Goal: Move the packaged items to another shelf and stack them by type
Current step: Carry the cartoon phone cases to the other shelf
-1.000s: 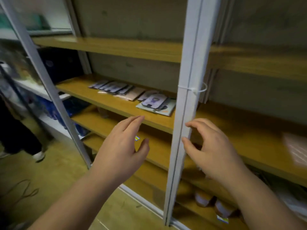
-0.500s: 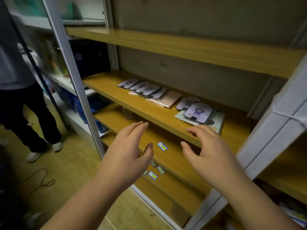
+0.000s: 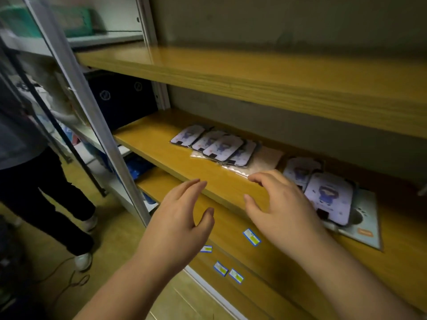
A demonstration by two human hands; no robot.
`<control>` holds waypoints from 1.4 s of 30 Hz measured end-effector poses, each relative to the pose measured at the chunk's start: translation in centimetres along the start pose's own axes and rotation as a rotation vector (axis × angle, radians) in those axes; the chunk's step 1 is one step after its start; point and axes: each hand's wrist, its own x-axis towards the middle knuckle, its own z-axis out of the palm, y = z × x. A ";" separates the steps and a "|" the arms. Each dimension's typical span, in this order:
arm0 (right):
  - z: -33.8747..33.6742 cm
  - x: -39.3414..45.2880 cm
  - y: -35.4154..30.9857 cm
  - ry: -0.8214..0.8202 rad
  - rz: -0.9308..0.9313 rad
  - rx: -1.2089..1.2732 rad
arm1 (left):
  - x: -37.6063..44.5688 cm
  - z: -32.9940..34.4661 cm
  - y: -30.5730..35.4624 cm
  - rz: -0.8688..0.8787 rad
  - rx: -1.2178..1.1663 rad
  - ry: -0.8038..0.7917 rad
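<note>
Wooden shelf [image 3: 161, 146] holds cartoon-printed packages [image 3: 215, 145]; print too blurred to read.

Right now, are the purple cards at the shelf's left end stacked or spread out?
Spread out: the purple cards lie fanned in an overlapping row on the shelf, over a clear packet.

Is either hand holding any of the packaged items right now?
Nothing is held: the left hand and right hand hover open near the packaged items.
</note>
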 end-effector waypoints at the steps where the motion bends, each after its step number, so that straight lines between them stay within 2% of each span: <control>1: 0.5 0.5 0.0 -0.004 0.013 -0.002 | 0.9 0.3 -0.7 -0.001 -0.015 -0.018; 10: 4.1 4.1 -0.6 0.042 0.210 -0.079 | 12.6 4.3 -7.5 0.039 -0.209 -0.144; 13: 5.1 4.7 -1.0 0.064 0.270 -0.138 | 17.3 6.2 -7.8 0.088 -0.044 -0.147; 17: 6.2 5.4 -1.9 0.106 0.335 -0.171 | 22.1 8.3 -6.8 0.112 0.215 -0.283; 19: 6.7 5.6 -2.5 0.126 0.347 -0.177 | 23.0 9.0 -6.7 0.184 0.321 -0.314; 22: 7.2 6.0 -3.1 0.153 0.381 -0.191 | 23.6 9.6 -7.1 0.255 0.340 -0.274; 26: 7.8 6.3 -3.4 0.154 0.423 -0.208 | 24.7 8.9 -8.2 0.215 0.145 -0.303; 30: 7.6 6.1 -2.7 0.184 0.588 -0.289 | 25.5 8.0 -9.6 0.038 -0.271 -0.285; 35: 6.5 6.4 -0.9 0.057 0.786 -0.411 | 24.9 6.8 -11.1 -0.026 -0.659 -0.317; 39: 7.1 7.8 -0.6 -0.007 0.835 -0.465 | 23.2 6.1 -11.3 -0.153 -0.946 -0.372; 42: 8.0 9.1 0.0 -0.039 0.833 -0.529 | 22.0 5.6 -10.8 -0.163 -1.053 -0.386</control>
